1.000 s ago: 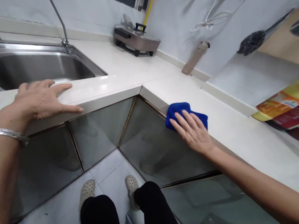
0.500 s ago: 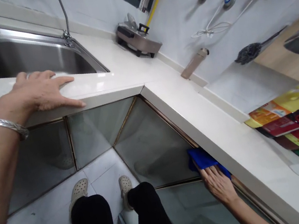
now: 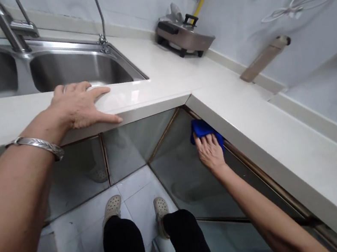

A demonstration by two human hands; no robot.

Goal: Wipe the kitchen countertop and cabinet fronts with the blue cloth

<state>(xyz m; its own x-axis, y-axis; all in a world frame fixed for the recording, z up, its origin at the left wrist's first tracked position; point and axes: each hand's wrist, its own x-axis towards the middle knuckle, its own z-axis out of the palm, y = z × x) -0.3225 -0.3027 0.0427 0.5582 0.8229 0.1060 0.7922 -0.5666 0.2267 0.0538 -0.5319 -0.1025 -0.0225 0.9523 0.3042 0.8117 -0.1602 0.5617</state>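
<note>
My left hand (image 3: 82, 105) rests with spread fingers on the front edge of the white countertop (image 3: 161, 86), beside the sink. A blue cloth (image 3: 203, 128) lies under the fingers of my right hand (image 3: 210, 151), pressed to the top of a glass cabinet door (image 3: 185, 175) just below the counter's edge. The cloth is bunched near the inner corner, where the two counter runs meet. Part of it is hidden behind my fingers. A brownish metal rail (image 3: 262, 174) runs along the door tops.
A double sink (image 3: 80, 67) with a faucet (image 3: 13, 34) is at the left. An electric pan (image 3: 183, 36) stands in the counter corner, with a tan bottle-like object (image 3: 264, 59) by the wall. Below are my clogs (image 3: 161, 207) on the tiled floor (image 3: 136, 184).
My right hand has slid the blue cloth along the cabinet top towards the inner corner. My left hand stays on the counter edge. The view has shifted left.
</note>
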